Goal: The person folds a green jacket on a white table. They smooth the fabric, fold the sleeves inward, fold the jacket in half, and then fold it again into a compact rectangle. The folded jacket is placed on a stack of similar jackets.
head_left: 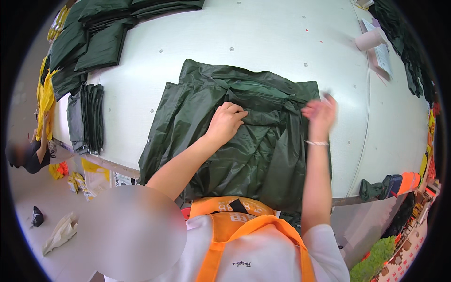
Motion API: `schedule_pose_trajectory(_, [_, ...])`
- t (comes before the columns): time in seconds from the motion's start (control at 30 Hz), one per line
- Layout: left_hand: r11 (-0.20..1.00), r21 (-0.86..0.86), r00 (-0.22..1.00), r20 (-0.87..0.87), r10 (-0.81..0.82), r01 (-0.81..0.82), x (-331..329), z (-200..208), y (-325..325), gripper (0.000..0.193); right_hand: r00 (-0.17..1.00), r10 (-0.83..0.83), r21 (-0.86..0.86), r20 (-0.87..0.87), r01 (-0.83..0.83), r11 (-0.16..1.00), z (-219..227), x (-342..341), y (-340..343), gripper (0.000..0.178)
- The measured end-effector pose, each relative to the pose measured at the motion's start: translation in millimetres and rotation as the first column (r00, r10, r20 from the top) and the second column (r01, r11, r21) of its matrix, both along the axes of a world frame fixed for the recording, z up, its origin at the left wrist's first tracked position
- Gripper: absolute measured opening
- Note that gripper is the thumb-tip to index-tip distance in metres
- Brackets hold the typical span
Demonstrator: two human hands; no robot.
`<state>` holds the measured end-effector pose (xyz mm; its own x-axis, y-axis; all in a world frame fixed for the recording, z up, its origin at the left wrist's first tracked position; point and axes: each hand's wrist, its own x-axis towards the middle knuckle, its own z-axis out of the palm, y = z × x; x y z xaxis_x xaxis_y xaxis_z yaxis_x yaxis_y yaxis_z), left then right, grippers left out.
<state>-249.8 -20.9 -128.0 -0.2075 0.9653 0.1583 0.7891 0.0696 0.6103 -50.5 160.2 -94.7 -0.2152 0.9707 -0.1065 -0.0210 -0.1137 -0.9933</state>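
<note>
A dark green garment of shiny coated fabric (pixel 235 155), perhaps a raincoat, is spread over the table in front of me, its lower part hanging over the near edge. Across its upper middle runs a folded or rolled strip. My left hand (pixel 226 123) rests on the cloth at the left end of that strip, fingers curled and closed on the fabric. Near the garment's upper right edge, my right hand (pixel 320 113) is raised and smeared by motion. Whether its fingers hold anything is not clear. A pale band circles that wrist.
Folded dark green garments (pixel 101 44) are piled at the far left, with an upright stack (pixel 85 120) below them. A white cup (pixel 371 39) and papers (pixel 381 58) lie far right. Bundled cloth (pixel 392 184) sits by the right edge. Another person (pixel 35 152) is at the left.
</note>
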Motion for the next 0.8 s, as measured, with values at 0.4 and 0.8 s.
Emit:
schedule_pose_trajectory(0.4, [0.944, 0.047, 0.928, 0.204, 0.311, -0.327, -27, 19, 52, 0.018, 0.999, -0.033, 0.192, -0.011, 0.034, 0.981, -83, -136, -56, 0.022])
schedule_pose_trajectory(0.8, [0.896, -0.417, 0.898, 0.318, 0.304, -0.155, -82, -6, 89, 0.015, 0.949, -0.024, 0.498, 0.315, -0.144, 0.855, -75, -127, -55, 0.022])
